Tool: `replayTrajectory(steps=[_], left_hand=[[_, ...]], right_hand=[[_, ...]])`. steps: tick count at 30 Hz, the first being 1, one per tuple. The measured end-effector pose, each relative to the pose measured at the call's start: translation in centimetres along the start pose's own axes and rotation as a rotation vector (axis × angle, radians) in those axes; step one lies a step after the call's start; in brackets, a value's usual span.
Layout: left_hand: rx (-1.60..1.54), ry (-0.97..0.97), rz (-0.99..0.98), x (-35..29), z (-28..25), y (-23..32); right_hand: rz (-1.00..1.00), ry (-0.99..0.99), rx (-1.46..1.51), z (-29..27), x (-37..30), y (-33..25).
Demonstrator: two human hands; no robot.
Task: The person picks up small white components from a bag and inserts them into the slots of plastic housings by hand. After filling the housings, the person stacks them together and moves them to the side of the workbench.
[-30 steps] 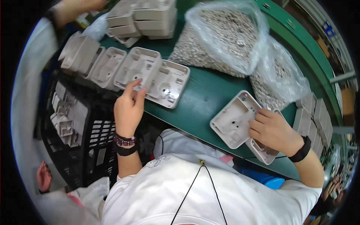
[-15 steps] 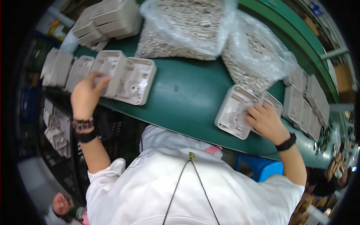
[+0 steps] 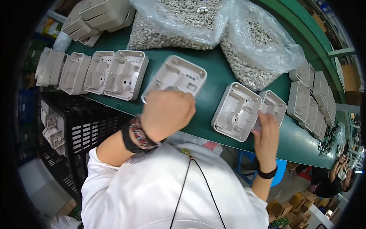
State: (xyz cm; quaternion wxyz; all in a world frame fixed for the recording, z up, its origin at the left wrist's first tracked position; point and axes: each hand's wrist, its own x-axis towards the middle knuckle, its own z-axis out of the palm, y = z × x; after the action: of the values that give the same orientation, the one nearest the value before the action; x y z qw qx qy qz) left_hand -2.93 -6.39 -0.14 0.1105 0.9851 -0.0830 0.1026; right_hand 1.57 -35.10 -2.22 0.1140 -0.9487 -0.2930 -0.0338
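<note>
My left hand [image 3: 167,112] is closed on the near edge of a light grey plastic housing [image 3: 185,72], tilted and slightly blurred over the middle of the green table; its fingertips are hidden. At the right, a larger open housing [image 3: 238,108] lies with its hollow side up, showing ribs and a round post. Beside it sits a smaller housing [image 3: 276,103]. My right hand [image 3: 267,128] is at the near side of this smaller one, fingers stretched and a little apart, nothing visibly held. Whether the fingertips touch it I cannot tell.
A row of similar housings [image 3: 126,74] stands along the left edge. More are stacked at the back left [image 3: 103,17] and right [image 3: 305,99]. Two clear bags [image 3: 171,32] [image 3: 251,49] of small pale parts lie at the back. Below left is a black crate [image 3: 93,122]; a blue stool [image 3: 280,173] stands below right.
My left hand has moved right from the left row to mid-table, bringing a housing with it. My right hand has drawn back toward me from between the two right-hand housings.
</note>
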Motion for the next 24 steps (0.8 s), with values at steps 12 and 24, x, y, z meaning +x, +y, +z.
replayTrajectory(steps=[12, 24], left_hand=[[-0.207, -0.017, 0.046, -0.2, 0.1, 0.6], [0.221, -0.056, -0.344, -6.9, -2.7, -14.7]], right_hand=[[-0.083, 0.060, 0.065, 3.7, -2.9, -3.1], [-0.106, -0.014, 0.070, 2.4, -0.8, -4.9]])
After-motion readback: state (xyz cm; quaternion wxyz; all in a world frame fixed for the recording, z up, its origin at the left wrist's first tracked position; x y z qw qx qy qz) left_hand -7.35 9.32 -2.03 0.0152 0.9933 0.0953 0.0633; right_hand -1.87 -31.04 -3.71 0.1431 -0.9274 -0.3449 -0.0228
